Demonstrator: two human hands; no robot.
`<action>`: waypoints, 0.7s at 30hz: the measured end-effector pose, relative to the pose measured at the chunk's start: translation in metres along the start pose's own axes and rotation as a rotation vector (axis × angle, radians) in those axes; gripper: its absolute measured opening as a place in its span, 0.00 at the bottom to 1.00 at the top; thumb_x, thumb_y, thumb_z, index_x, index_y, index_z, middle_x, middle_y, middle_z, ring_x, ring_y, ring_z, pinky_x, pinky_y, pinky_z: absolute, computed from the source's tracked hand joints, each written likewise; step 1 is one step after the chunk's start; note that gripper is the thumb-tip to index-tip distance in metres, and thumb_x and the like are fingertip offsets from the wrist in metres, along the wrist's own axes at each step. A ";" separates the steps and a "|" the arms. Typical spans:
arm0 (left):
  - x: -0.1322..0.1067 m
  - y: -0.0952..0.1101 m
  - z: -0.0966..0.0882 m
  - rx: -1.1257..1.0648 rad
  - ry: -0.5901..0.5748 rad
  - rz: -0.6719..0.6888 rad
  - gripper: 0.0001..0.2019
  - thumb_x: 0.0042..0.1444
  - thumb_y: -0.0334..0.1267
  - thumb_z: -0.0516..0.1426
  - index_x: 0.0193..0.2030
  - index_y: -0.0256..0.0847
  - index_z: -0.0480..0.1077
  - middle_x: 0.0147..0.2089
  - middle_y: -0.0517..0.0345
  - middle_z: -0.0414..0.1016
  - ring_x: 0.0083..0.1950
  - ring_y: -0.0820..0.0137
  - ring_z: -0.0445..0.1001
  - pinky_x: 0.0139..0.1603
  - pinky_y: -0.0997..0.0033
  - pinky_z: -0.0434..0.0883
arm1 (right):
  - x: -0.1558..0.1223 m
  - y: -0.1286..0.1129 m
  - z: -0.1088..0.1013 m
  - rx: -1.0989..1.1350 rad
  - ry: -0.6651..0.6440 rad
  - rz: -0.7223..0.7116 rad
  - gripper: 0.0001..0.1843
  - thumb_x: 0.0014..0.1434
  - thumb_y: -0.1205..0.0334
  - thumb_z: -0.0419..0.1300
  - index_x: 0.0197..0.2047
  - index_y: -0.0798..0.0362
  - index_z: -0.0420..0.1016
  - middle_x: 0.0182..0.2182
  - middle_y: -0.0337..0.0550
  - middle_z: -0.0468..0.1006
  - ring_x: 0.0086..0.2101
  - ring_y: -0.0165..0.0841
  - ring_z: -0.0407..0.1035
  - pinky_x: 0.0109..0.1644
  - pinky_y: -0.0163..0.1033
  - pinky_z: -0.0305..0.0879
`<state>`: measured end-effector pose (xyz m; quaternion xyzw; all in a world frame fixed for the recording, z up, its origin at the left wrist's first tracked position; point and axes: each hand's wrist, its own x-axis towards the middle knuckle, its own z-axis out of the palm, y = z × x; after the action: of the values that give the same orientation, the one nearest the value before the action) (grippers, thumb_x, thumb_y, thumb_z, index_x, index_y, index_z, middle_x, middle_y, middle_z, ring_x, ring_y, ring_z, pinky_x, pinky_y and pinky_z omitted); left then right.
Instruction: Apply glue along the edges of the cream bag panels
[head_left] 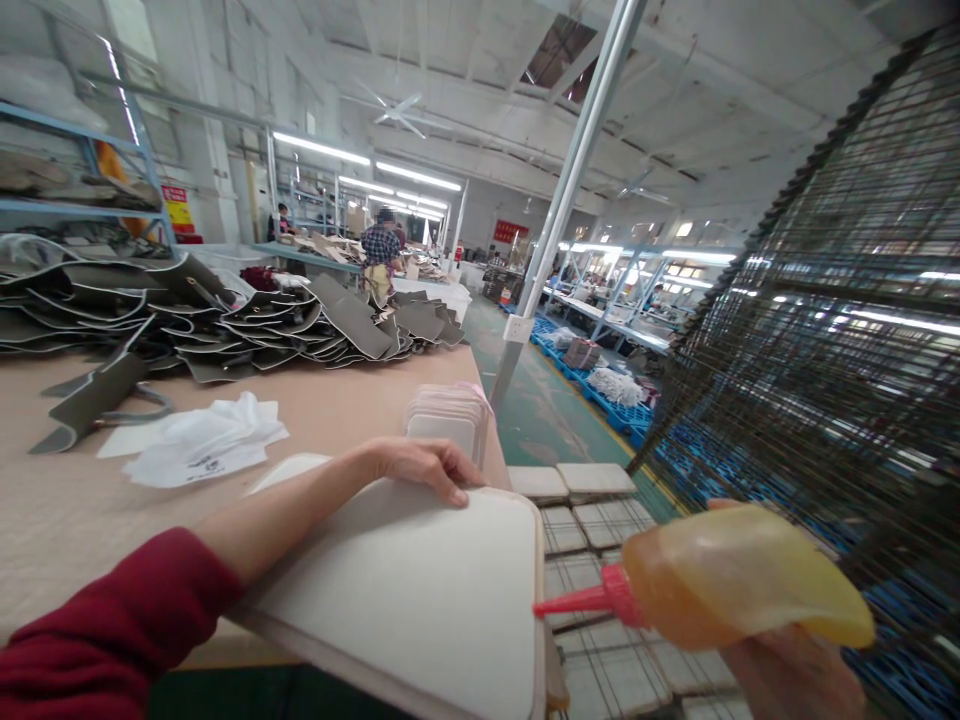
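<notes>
Dozens of dark grey pieces (337, 310) heaped at far left on the table (360, 400), and I've got a crumpled white sheet (202, 440) nearer. Across to the middle: my left hand (427, 465) grips the far edge of the white panel (427, 590), which overhangs the table's right edge, a small stack (444, 410) just beyond. Red nozzle (577, 602) at the panel's right edge, touching or not, I can't tell! My right hand (799, 665) clasps its amber bottle (720, 575); wire mesh (840, 250) rises far right.
</notes>
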<state>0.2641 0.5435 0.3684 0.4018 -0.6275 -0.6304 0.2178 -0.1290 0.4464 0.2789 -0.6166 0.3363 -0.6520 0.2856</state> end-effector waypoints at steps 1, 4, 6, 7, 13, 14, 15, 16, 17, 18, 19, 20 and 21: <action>0.000 -0.001 0.000 -0.006 0.012 -0.006 0.22 0.45 0.47 0.65 0.45 0.36 0.77 0.33 0.58 0.78 0.31 0.67 0.75 0.28 0.76 0.69 | 0.000 0.001 0.000 -0.025 -0.026 0.029 0.24 0.26 0.61 0.73 0.32 0.47 0.74 0.36 0.47 0.75 0.41 0.52 0.70 0.31 0.59 0.73; -0.001 -0.004 -0.001 -0.011 0.030 -0.008 0.23 0.45 0.47 0.65 0.46 0.36 0.77 0.34 0.57 0.79 0.32 0.66 0.76 0.29 0.75 0.69 | 0.001 0.002 0.000 -0.066 -0.056 0.101 0.24 0.23 0.59 0.73 0.30 0.47 0.74 0.35 0.49 0.75 0.39 0.51 0.70 0.31 0.55 0.73; -0.001 -0.007 -0.002 -0.019 0.040 -0.002 0.24 0.45 0.47 0.65 0.47 0.36 0.77 0.34 0.57 0.79 0.32 0.65 0.76 0.30 0.74 0.70 | 0.001 0.002 0.000 -0.047 -0.044 0.102 0.25 0.24 0.60 0.72 0.31 0.47 0.75 0.36 0.49 0.75 0.38 0.49 0.70 0.31 0.55 0.72; -0.001 -0.008 -0.002 -0.026 0.050 -0.001 0.24 0.45 0.47 0.65 0.47 0.37 0.77 0.34 0.57 0.79 0.32 0.65 0.76 0.30 0.74 0.70 | 0.000 0.002 0.000 -0.033 -0.053 0.091 0.25 0.25 0.60 0.72 0.32 0.46 0.75 0.38 0.49 0.75 0.37 0.49 0.70 0.31 0.55 0.72; -0.004 -0.010 -0.002 -0.089 0.097 -0.021 0.23 0.44 0.45 0.65 0.46 0.36 0.77 0.34 0.55 0.80 0.31 0.64 0.77 0.31 0.71 0.72 | -0.005 0.015 -0.009 -0.071 -0.103 0.011 0.19 0.25 0.59 0.73 0.26 0.45 0.76 0.35 0.48 0.76 0.39 0.49 0.69 0.34 0.54 0.71; -0.004 -0.011 -0.002 -0.097 0.096 -0.018 0.23 0.44 0.45 0.65 0.47 0.37 0.77 0.34 0.54 0.80 0.31 0.64 0.77 0.31 0.71 0.72 | -0.005 0.019 -0.012 -0.078 -0.108 0.018 0.18 0.25 0.58 0.73 0.24 0.45 0.76 0.34 0.48 0.75 0.40 0.49 0.69 0.35 0.54 0.71; -0.004 -0.011 -0.002 -0.102 0.092 -0.014 0.23 0.44 0.45 0.65 0.47 0.37 0.77 0.35 0.54 0.80 0.31 0.64 0.77 0.31 0.71 0.72 | -0.005 0.023 -0.014 -0.078 -0.113 0.030 0.17 0.25 0.57 0.73 0.23 0.45 0.75 0.34 0.49 0.75 0.40 0.50 0.69 0.35 0.54 0.71; -0.004 -0.012 -0.003 -0.105 0.088 -0.008 0.22 0.45 0.45 0.65 0.47 0.37 0.77 0.35 0.54 0.80 0.31 0.64 0.77 0.31 0.72 0.72 | -0.005 0.026 -0.016 -0.076 -0.112 0.044 0.16 0.26 0.57 0.73 0.23 0.45 0.75 0.34 0.49 0.75 0.41 0.50 0.69 0.36 0.54 0.71; -0.005 -0.013 -0.004 -0.108 0.084 -0.001 0.22 0.45 0.45 0.65 0.47 0.37 0.77 0.35 0.54 0.80 0.31 0.65 0.77 0.31 0.72 0.72 | -0.004 0.028 -0.017 -0.072 -0.105 0.064 0.16 0.25 0.57 0.73 0.23 0.45 0.75 0.35 0.49 0.75 0.42 0.50 0.68 0.36 0.55 0.71; -0.005 -0.015 -0.005 -0.112 0.082 0.007 0.22 0.45 0.44 0.64 0.47 0.37 0.76 0.35 0.54 0.80 0.31 0.65 0.77 0.32 0.72 0.72 | -0.004 0.029 -0.018 -0.070 -0.099 0.088 0.17 0.24 0.57 0.73 0.23 0.45 0.76 0.35 0.50 0.75 0.42 0.51 0.68 0.36 0.56 0.71; -0.005 -0.016 -0.006 -0.119 0.082 0.014 0.22 0.46 0.44 0.64 0.48 0.37 0.76 0.36 0.54 0.80 0.31 0.65 0.77 0.32 0.72 0.72 | -0.004 0.029 -0.018 -0.068 -0.098 0.115 0.19 0.23 0.58 0.73 0.24 0.45 0.76 0.36 0.50 0.75 0.43 0.52 0.68 0.37 0.56 0.71; -0.005 -0.018 -0.007 -0.125 0.084 0.021 0.22 0.46 0.44 0.64 0.48 0.37 0.76 0.36 0.55 0.80 0.31 0.66 0.77 0.32 0.72 0.72 | -0.005 0.028 -0.017 -0.065 -0.102 0.143 0.20 0.21 0.59 0.74 0.24 0.45 0.76 0.36 0.51 0.75 0.44 0.53 0.67 0.37 0.57 0.71; -0.006 -0.020 -0.009 -0.133 0.088 0.030 0.22 0.46 0.44 0.64 0.48 0.37 0.76 0.36 0.55 0.80 0.31 0.66 0.77 0.33 0.73 0.72 | -0.007 0.026 -0.016 -0.057 -0.106 0.171 0.21 0.21 0.59 0.74 0.26 0.46 0.77 0.37 0.51 0.75 0.44 0.54 0.67 0.37 0.57 0.71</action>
<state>0.2792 0.5448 0.3510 0.4044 -0.5801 -0.6491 0.2805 -0.1452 0.4371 0.2543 -0.6270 0.3905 -0.5820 0.3401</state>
